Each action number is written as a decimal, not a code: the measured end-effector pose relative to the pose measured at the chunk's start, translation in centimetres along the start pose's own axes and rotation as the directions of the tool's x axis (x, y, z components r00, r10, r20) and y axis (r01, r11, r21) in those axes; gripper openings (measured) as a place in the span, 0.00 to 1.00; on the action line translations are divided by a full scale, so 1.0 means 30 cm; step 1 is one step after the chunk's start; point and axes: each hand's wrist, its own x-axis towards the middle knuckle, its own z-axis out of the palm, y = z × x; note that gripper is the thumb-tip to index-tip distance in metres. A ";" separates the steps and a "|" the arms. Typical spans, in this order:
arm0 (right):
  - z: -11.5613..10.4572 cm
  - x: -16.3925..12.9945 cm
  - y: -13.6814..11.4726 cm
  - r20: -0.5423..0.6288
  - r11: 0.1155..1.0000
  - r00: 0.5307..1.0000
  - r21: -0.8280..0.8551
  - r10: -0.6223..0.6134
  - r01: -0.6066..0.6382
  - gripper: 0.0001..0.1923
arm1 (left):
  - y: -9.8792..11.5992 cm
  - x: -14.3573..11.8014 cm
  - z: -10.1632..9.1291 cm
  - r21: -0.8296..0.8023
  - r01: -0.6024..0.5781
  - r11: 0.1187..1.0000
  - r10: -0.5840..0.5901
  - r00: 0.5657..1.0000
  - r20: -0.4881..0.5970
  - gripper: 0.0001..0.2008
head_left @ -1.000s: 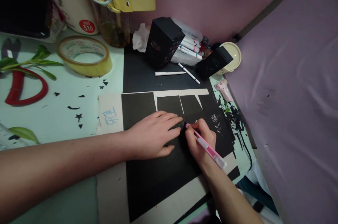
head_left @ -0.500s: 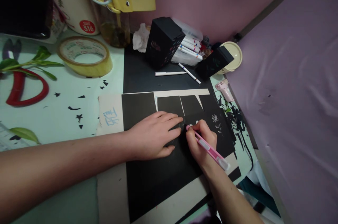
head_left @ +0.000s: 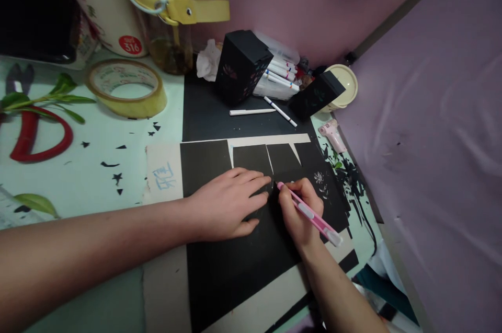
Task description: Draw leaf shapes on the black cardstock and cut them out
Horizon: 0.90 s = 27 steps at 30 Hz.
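My left hand (head_left: 231, 202) lies flat on a sheet of black paper (head_left: 235, 275), its fingers stretched out and pointing right. In my right hand (head_left: 300, 213) is a pink utility knife (head_left: 314, 215), gripped like a pen, its tip down on the paper just right of my left fingertips. Slits part the paper's far edge into flaps. Right of the knife, a flower pattern with leaves (head_left: 320, 181) shows pale on the black. Beneath the sheet is a pale board (head_left: 162, 270) with blue writing near its left edge.
Behind the paper stand a black box (head_left: 243, 66), a smaller black box (head_left: 317, 93), white markers (head_left: 280, 78) and a white pen (head_left: 251, 112). To the left are a tape roll (head_left: 127, 87), red-handled scissors (head_left: 43, 137) and a bottle (head_left: 168, 45). Black scraps (head_left: 355, 186) lie at the right.
The knife and my right hand have shifted very slightly, the tip a little farther from me. My left hand stays in place. The whole view has tilted a touch.
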 end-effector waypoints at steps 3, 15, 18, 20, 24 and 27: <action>0.000 0.002 0.003 0.001 1.000 1.000 0.005 0.013 -0.013 0.10 | -0.001 0.000 0.002 0.001 -0.002 1.000 0.002 1.000 -0.001 0.21; 0.002 0.005 0.004 0.014 1.000 1.000 -0.004 0.013 -0.013 0.10 | 0.003 -0.002 0.001 -0.005 0.002 1.000 -0.002 1.000 -0.019 0.19; 0.004 0.005 0.007 0.007 1.000 1.000 -0.018 0.005 -0.005 0.10 | 0.001 -0.001 0.004 -0.017 -0.005 1.000 0.004 0.999 -0.033 0.19; 0.005 0.006 0.008 0.001 1.000 1.000 -0.020 0.000 0.000 0.10 | 0.000 0.000 0.005 -0.014 -0.007 1.000 0.007 1.000 -0.028 0.20; 0.005 0.006 0.006 0.008 1.000 1.000 -0.023 -0.002 0.002 0.11 | 0.001 -0.001 0.003 0.002 -0.005 1.000 0.005 1.000 -0.025 0.19; 0.005 0.007 0.003 0.014 1.000 1.000 -0.020 -0.013 0.014 0.11 | 0.002 -0.001 0.001 0.001 -0.005 1.000 0.005 0.999 -0.032 0.19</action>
